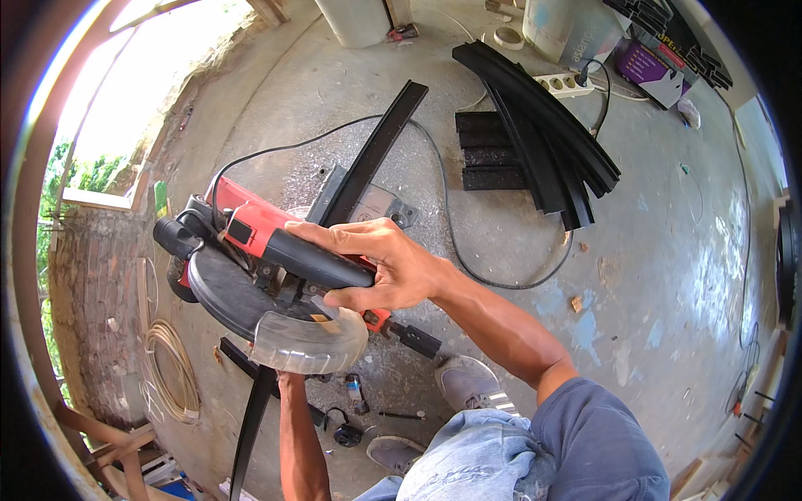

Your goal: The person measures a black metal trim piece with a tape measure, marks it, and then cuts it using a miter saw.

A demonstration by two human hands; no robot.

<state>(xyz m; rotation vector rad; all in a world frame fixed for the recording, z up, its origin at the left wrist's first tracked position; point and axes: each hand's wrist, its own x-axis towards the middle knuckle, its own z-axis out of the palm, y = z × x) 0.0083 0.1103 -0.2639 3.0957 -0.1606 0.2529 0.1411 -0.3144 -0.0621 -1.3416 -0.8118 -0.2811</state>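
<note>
A red and black miter saw (267,238) stands on the floor in front of me. My right hand (393,263) is closed round its black handle, with the thumb on the near side. Below it are the dark blade cover and a clear curved guard (309,342). My left hand (294,377) is mostly hidden behind this guard; only the wrist and forearm show well, beside a black channel strip (253,426). On the saw's far side another length of black channel (380,146) slants up and right. Whether the two lengths are one piece is hidden.
More black channel pieces (543,125) lie at the far right beside a white power strip (564,85). The saw's cord (451,225) loops across the dusty floor. A tape measure (347,434) lies near my shoes (472,384). Coiled hose (171,367) is at left.
</note>
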